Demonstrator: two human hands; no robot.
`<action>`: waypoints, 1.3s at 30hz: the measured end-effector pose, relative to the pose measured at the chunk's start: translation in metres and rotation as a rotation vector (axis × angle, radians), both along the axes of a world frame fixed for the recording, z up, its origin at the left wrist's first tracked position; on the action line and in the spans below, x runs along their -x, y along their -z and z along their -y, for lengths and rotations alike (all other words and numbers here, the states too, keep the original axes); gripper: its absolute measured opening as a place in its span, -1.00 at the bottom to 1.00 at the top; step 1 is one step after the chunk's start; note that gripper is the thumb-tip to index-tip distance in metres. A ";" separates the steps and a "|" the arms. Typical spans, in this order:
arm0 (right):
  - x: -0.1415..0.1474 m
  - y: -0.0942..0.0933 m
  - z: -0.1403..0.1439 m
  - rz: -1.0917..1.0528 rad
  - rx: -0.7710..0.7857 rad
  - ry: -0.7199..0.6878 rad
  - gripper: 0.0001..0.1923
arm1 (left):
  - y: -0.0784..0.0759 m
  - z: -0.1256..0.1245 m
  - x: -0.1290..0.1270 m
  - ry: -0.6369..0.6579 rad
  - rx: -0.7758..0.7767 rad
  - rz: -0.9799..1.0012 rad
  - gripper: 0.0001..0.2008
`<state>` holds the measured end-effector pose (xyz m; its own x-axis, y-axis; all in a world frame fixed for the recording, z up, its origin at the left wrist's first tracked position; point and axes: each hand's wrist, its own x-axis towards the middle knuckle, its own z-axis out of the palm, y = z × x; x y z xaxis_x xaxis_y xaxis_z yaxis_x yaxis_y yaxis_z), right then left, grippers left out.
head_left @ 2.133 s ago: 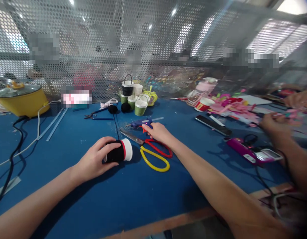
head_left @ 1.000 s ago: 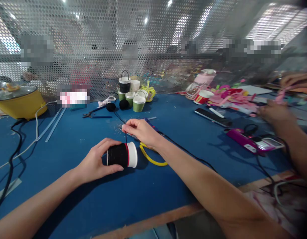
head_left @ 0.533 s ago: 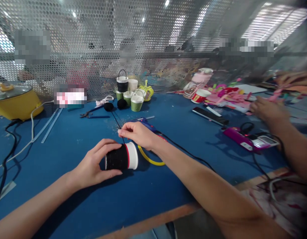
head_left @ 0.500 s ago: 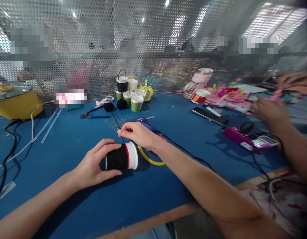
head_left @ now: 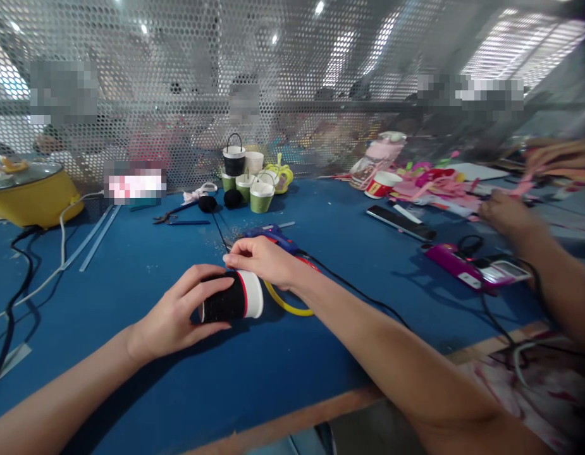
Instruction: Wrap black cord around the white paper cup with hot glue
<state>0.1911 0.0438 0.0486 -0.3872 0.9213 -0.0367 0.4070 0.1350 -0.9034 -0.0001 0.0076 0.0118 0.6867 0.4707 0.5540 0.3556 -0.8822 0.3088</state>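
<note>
My left hand is wrapped round a paper cup lying on its side, its white rim to the right. Black yarn covers most of the cup's wall, with a thin red band beside the white part. Just behind the cup, my right hand pinches the strand of black yarn. That strand runs back to one of two black yarn balls. A blue glue gun lies behind my right hand, and a yellow ring is partly hidden under my right forearm.
Several small green and black buckets stand at the back before a perforated metal screen. Pliers lie left of them. A yellow pot is far left. To the right are a phone, a purple power strip and a co-worker's hands.
My right hand has moved slightly down towards the cup with the yarn. My left index finger has shifted over the cup towards the red band.
</note>
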 end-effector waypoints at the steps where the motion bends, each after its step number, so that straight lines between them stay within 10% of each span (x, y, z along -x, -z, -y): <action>1: 0.000 0.000 0.000 0.012 -0.007 -0.002 -0.80 | 0.000 0.000 0.000 0.005 -0.016 0.000 -0.55; 19: 0.001 0.010 0.000 -0.077 -0.048 0.087 -0.76 | 0.009 -0.007 0.000 0.010 -0.195 -0.035 -0.60; 31: 0.016 0.022 0.004 -0.061 -0.357 0.265 -0.83 | 0.010 -0.004 -0.009 -0.260 0.668 0.209 -0.35; 39: 0.011 0.018 0.004 0.006 -0.408 0.172 -0.85 | 0.007 -0.005 -0.008 -0.279 0.700 0.243 -0.56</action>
<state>0.1800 0.0402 0.0306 -0.2277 0.9119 0.3415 0.4600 0.4099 -0.7876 0.0082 0.0126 0.0049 0.3900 0.9021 0.1850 0.3864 -0.3426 0.8563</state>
